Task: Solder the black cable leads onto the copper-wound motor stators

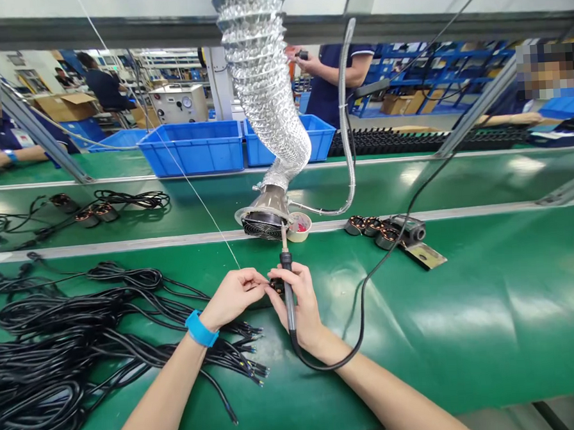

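Observation:
A soldering iron [289,292] stands nearly upright in my right hand [304,304], its metal tip pointing up toward the fume hood [262,210]. The fingers of that hand also touch a small dark coil part [276,285]. My left hand [236,294], with a blue band at the wrist, pinches at the left side of this part; a thin solder wire [199,197] comes down to its fingers. What exactly the left fingertips hold is too small to tell.
Bundles of black cables [57,342] cover the left of the green table [464,295]. Copper-wound coils [387,237] lie by a metal fixture [415,231] at right. A tape roll [298,227] sits beside the hood. Blue bins [192,149] and several people are beyond.

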`<action>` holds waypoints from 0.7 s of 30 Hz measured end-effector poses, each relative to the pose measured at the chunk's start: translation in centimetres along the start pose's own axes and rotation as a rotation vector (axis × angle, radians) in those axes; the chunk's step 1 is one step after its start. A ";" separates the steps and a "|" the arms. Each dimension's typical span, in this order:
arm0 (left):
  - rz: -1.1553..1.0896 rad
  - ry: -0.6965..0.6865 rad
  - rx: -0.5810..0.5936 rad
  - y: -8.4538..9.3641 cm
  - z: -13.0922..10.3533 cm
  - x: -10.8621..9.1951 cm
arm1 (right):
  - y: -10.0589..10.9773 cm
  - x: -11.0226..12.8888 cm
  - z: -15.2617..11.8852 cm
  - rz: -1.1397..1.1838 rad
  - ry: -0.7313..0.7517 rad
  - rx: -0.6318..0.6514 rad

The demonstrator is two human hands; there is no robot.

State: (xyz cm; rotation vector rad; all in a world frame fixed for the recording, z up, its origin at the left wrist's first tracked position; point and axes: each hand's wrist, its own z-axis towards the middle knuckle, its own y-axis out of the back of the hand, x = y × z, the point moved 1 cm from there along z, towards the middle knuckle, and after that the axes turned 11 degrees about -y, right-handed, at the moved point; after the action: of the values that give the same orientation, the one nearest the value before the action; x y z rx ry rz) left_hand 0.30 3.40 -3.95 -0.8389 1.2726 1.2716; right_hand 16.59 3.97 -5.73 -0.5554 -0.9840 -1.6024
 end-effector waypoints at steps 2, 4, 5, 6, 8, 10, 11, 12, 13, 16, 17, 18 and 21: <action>0.010 -0.010 0.043 -0.2 -0.2 -0.1 | 0.0 0.0 0.1 0.019 0.026 0.009; 0.005 -0.014 0.076 -0.4 -0.3 -0.2 | 0.0 -0.1 0.1 0.037 0.034 0.019; 0.005 -0.009 0.086 -0.4 -0.4 -0.3 | 0.1 -0.1 0.0 0.044 0.029 0.024; 0.011 -0.004 0.094 -0.3 -0.4 -0.3 | 0.1 -0.2 0.0 0.052 0.021 0.027; 0.052 0.001 0.102 0.0 -0.3 -0.5 | 0.3 -0.4 0.0 0.064 0.002 0.032; 0.119 -0.014 0.108 0.4 -0.2 -0.7 | 0.5 -0.6 0.0 0.067 -0.009 0.039; 0.144 -0.025 0.110 0.5 -0.2 -0.8 | 0.5 -0.7 0.1 0.064 -0.012 0.043; 0.152 -0.034 0.110 0.6 -0.1 -0.8 | 0.6 -0.7 0.1 0.057 -0.014 0.047; 0.141 -0.033 0.108 0.6 -0.1 -0.9 | 0.6 -0.8 0.1 0.046 -0.014 0.052; 0.051 0.019 0.088 0.2 0.0 -0.8 | 0.6 -1.1 0.0 -0.010 0.013 0.072; 0.025 0.030 0.069 -0.1 0.0 -0.6 | 0.6 -1.2 -0.1 -0.032 0.026 0.083; 0.009 0.028 0.040 -0.4 0.0 -0.5 | 0.6 -1.3 -0.1 -0.053 0.036 0.098; 0.025 -0.033 -0.082 -1.2 0.0 0.0 | 0.5 -1.6 -0.3 -0.091 0.040 0.147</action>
State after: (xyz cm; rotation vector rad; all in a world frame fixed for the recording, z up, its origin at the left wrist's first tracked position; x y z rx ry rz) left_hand 1.41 3.19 -4.18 -0.8587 1.2147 1.3605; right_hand 17.53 4.65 -6.99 -0.3820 -1.1000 -1.5997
